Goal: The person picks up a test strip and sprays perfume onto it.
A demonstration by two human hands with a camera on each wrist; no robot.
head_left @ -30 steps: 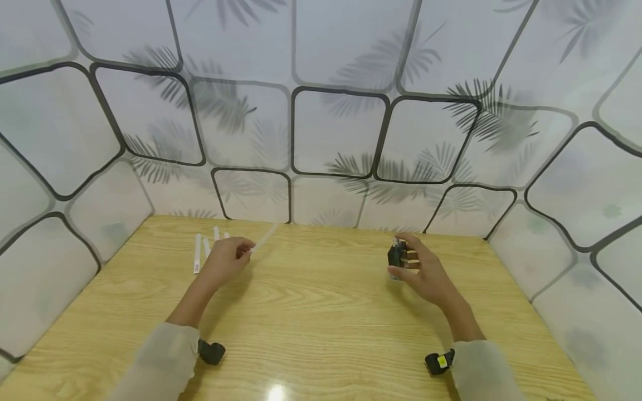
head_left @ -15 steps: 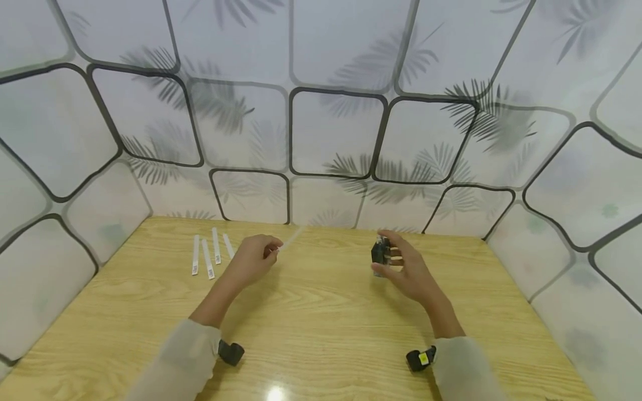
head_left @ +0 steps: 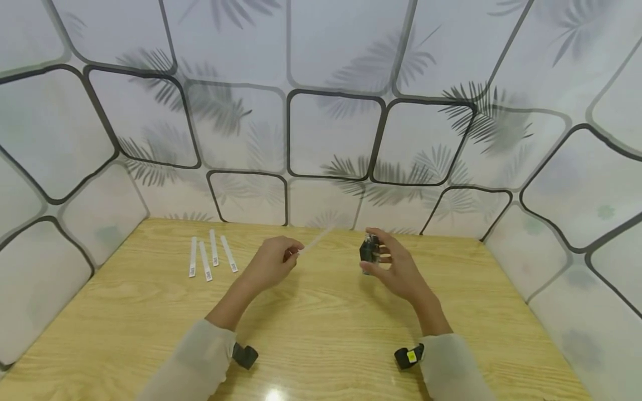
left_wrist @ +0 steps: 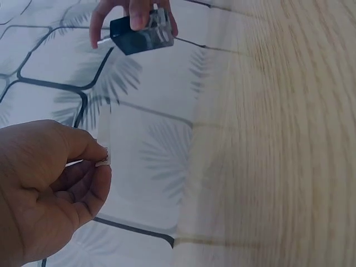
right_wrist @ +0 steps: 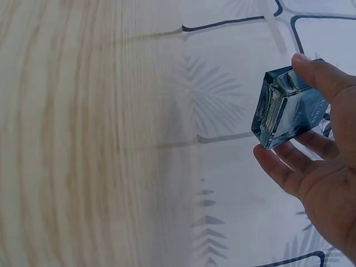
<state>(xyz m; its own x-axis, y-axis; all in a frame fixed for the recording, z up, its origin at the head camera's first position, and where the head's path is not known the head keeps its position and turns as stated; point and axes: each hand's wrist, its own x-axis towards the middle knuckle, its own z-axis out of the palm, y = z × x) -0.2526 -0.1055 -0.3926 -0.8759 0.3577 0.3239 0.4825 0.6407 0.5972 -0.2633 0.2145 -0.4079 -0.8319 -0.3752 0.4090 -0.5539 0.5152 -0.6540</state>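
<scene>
My left hand [head_left: 275,263] pinches the near end of a thin white perfume test strip [head_left: 316,239] between thumb and fingers. The strip slants up to the right, its far end faint against the wall; the left wrist view shows small print at the pinched end. To the right, my right hand [head_left: 401,273] holds a blue glass perfume bottle [right_wrist: 289,105] above the table. One finger lies at the bottle's top and the thumb at its base in the head view. A gap separates strip and bottle.
Several more white test strips, including one strip [head_left: 205,260] with a printed end, lie spread at the table's left. Patterned wall covering [head_left: 331,139] encloses the wooden table [head_left: 321,334] at the back and both sides.
My left hand has moved right with its strip, uncovering the strips on the table. The right hand has moved left with the bottle, so the two are closer together.
</scene>
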